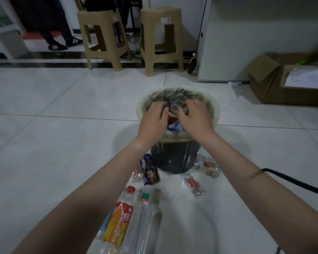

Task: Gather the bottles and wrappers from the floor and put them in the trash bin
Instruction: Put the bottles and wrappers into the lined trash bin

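Curling fingers [161, 111] round a bottle [173, 110] over the trash bin [174, 158]; left hand [152, 122], right hand [195, 119].

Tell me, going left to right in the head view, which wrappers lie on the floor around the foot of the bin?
small red-and-white wrapper → dark brown wrapper → clear wrapper with a red label → larger clear wrapper with red labels

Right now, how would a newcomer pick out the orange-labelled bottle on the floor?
Find the dark trash bin mid-floor, then look nearer the camera, where bottles lie side by side. The orange-labelled bottle is on the left, red-capped; the clear bottle beside it has a green cap.
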